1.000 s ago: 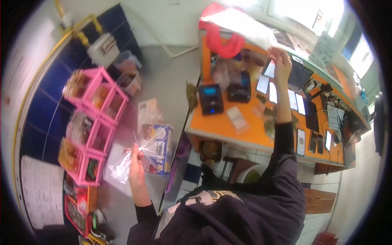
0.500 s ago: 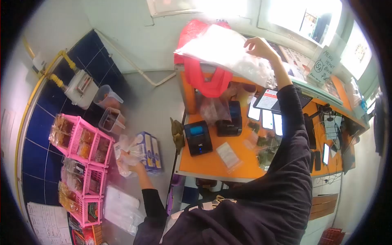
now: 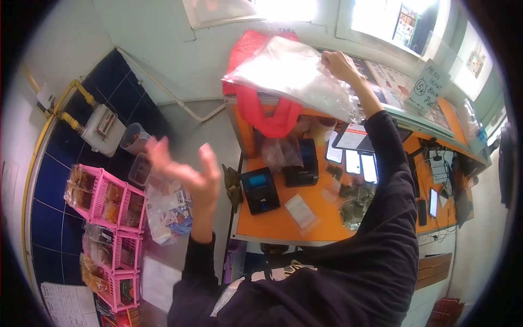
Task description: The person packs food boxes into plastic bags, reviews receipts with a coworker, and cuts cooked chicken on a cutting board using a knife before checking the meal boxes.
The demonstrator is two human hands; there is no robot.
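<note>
My left hand (image 3: 188, 171), blurred by motion, is raised over the left side with fingers spread and nothing in them. Below and left of it, a crumpled clear plastic bag (image 3: 158, 218) lies over a blue and white box (image 3: 181, 220), or around it; which one I cannot tell. My right hand (image 3: 340, 66) is closed at the upper right edge of a large clear plastic bag (image 3: 283, 68). That bag is spread across a red tote bag (image 3: 250, 49), whose handle hangs over the counter front.
Pink baskets (image 3: 106, 199) with packets stand at the left, near clear plastic tubs (image 3: 135, 139). The orange desk (image 3: 261, 226) bears a black printer (image 3: 260, 191), several phones (image 3: 353, 162), a tablet (image 3: 354, 137) and green packets (image 3: 357, 207). A gas meter (image 3: 102, 131) hangs on the wall.
My left hand has let go of the crumpled plastic and moved up and right, its fingers spreading. The blue and white box now sits further left, partly behind plastic. My right hand stays at the large bag.
</note>
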